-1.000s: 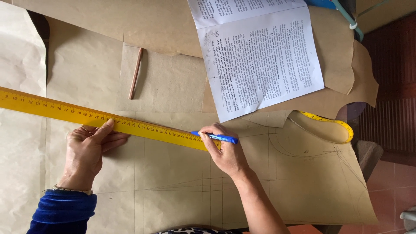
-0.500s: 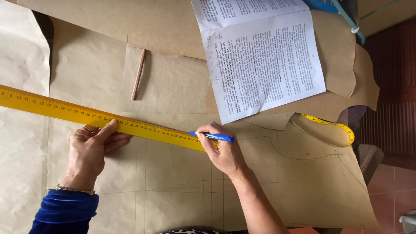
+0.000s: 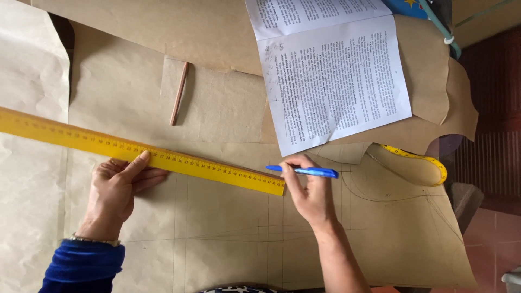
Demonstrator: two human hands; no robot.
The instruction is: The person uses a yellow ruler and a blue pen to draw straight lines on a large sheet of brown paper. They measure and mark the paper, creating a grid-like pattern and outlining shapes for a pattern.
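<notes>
barely anything shifts since a moment ago: left hand (image 3: 116, 190) still pins the long yellow ruler (image 3: 141, 154) flat, fingers spread over its lower edge, and right hand (image 3: 309, 192) still pinches the blue pen (image 3: 304, 171) at the ruler's right tip. risk, as i judge it: with only one hand pressing near the middle, the ruler could pivot on the smooth brown pattern paper (image 3: 228, 233) and skew the line, or the pen could run off the ruler's end. ruler lies slanted, between both hands, touching each. a pencil (image 3: 179, 93) rests well above; a printed booklet (image 3: 331, 76) and yellow curve (image 3: 429, 165) sit to the right.
</notes>
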